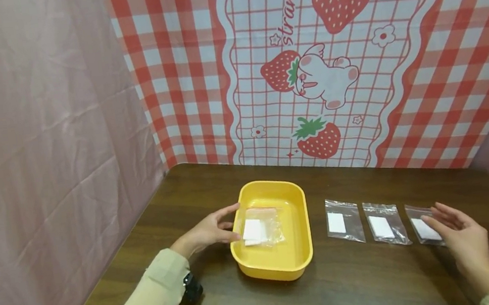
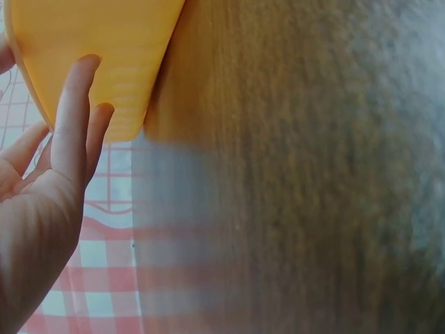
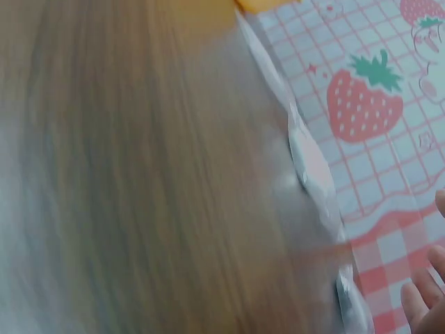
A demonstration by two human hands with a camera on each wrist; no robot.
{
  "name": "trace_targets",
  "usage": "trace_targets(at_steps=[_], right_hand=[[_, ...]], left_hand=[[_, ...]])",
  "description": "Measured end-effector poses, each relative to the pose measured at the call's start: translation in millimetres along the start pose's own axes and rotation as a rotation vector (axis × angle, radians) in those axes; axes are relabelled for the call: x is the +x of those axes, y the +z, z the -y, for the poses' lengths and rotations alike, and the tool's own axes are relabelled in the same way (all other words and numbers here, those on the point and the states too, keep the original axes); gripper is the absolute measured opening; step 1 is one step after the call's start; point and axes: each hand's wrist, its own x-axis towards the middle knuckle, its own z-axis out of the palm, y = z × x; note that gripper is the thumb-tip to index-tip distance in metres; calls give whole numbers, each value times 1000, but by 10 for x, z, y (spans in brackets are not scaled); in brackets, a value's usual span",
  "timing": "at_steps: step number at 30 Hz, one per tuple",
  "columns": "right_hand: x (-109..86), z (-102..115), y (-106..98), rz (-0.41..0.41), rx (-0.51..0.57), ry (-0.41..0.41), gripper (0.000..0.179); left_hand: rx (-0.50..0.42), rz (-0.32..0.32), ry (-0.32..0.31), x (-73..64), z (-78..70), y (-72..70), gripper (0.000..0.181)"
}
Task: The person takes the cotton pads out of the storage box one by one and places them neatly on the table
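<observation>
A yellow rectangular tub [image 1: 301,237] sits on the table, with clear zip bags [image 1: 260,227] holding white pieces inside. My left hand [image 1: 210,229] is at the tub's left side; in the left wrist view, its straight fingers [image 2: 73,118] lie along the outer wall. To the right, three small zip bags with white contents lie in a row: a left bag [image 1: 343,221], a middle bag [image 1: 383,224] and a right bag [image 1: 425,227]. My right hand [image 1: 465,237] hovers at the right bag, thumb and fingers apart, partly covering it. Whether the thumb touches the bag cannot be told.
The dark wooden table [image 1: 356,281] ends at a strawberry-print checked cloth [image 1: 182,89] behind. A pink cloth [image 1: 51,145] hangs along the left side. A black device [image 1: 191,287] is strapped at my left wrist.
</observation>
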Motion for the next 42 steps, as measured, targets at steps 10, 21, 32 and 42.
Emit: trace_targets(at_steps=[10,21,32,42], right_hand=[[-143,83,386,-11,79,5,35],[-289,144,869,-35,161,16,32],[-331,122,1364,65,167,-31,31],[-296,109,1721,155,118,-81,39]], left_hand=[[5,-12,-14,3,29,3,82],[-16,3,8,7,51,-13,81],[-5,-1,20,-9,38,-16,81],[17,-12,14,-1,10,-1,81]])
